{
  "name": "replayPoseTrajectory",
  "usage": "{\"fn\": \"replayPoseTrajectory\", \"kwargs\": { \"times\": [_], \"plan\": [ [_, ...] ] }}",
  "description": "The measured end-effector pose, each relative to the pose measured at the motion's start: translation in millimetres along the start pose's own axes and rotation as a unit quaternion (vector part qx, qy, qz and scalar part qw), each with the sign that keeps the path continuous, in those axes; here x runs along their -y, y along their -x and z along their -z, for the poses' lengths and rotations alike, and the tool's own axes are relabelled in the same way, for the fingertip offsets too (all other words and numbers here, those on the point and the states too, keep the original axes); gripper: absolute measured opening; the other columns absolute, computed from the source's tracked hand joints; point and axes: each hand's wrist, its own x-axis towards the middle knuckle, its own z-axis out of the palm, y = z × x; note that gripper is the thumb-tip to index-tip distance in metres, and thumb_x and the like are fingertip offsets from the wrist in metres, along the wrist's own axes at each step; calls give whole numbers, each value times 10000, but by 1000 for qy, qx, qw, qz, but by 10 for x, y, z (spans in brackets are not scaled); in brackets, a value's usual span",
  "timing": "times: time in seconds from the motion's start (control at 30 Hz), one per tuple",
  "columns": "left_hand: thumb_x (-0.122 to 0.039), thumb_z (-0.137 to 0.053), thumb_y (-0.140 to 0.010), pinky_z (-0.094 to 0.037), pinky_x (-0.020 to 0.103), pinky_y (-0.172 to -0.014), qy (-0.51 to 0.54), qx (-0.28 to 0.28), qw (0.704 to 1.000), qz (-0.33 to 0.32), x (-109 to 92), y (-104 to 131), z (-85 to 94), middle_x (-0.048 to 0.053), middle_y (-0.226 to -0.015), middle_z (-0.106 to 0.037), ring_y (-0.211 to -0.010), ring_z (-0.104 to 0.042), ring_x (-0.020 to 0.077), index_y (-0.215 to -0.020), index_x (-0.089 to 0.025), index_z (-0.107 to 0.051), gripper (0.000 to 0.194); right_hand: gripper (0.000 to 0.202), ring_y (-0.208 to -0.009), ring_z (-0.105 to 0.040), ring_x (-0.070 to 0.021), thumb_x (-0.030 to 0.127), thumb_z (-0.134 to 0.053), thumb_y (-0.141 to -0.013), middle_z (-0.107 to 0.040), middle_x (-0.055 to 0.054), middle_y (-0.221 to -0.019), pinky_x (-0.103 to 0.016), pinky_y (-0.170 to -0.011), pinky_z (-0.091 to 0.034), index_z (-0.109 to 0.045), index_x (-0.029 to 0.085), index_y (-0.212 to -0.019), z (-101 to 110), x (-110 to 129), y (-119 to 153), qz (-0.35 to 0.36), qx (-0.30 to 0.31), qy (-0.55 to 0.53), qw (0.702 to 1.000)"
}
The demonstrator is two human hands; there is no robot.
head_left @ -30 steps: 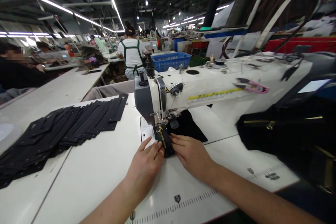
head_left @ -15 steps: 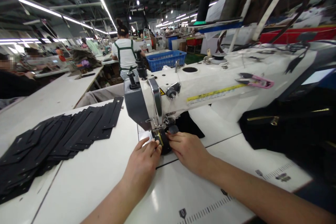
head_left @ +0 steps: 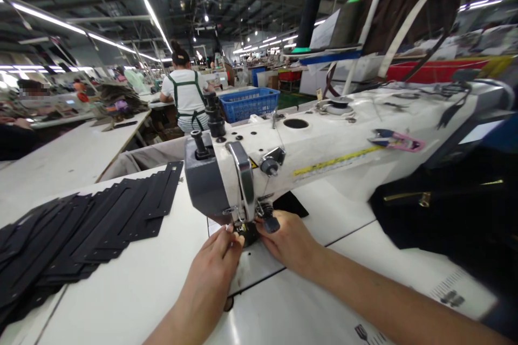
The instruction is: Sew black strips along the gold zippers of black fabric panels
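Observation:
A black piece of fabric (head_left: pixel 250 235) with a strip of gold zipper teeth lies under the presser foot of a white sewing machine (head_left: pixel 335 145). My left hand (head_left: pixel 214 267) pinches its left edge, thumb and fingers close together just in front of the needle. On the right edge rest the bent fingers of my right hand (head_left: pixel 289 240), their tips partly hidden behind the dark machine knob. More black fabric (head_left: pixel 292 204) shows behind the needle area. The exact stitching point is too small and dark to make out.
Overlapping black slotted panels (head_left: pixel 97 221) spread across the table's left. A dark item with a gold zipper (head_left: pixel 424 198) lies at right. Pink-handled thread snips (head_left: pixel 399 140) rest on the machine arm. Beyond stand a blue basket (head_left: pixel 249 105) and a person in green straps (head_left: pixel 188 89).
The black fabric has slid farther under the presser foot, away from me, with less of it showing in front. Both hands have followed it. The camera view has shifted a little.

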Motion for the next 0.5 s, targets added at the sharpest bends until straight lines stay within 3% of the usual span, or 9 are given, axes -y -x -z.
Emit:
{"fn": "replayPoseTrajectory", "kwargs": {
  "times": [0.27,0.5],
  "plan": [
    [-71,-374,-855,-525,367,-764,42,12,998,47,-36,-30,12,125,-908,-557,-874,-551,220,-904,-120,-577,215,189,-754,-578,-187,97,-454,-776,-658,-60,-817,-270,-674,-446,-631,164,-762,-17,-39,11,-17,56,40,997],
    [-66,-387,-851,-515,363,-700,54,14,996,65,-24,-60,-16,106,-826,-537,-752,-521,194,-811,-115,-565,190,181,-729,-585,-194,99,-464,-760,-657,-74,-796,-272,-633,-435,-635,158,-741,-52,-77,9,-20,59,61,996]
  ]
}}
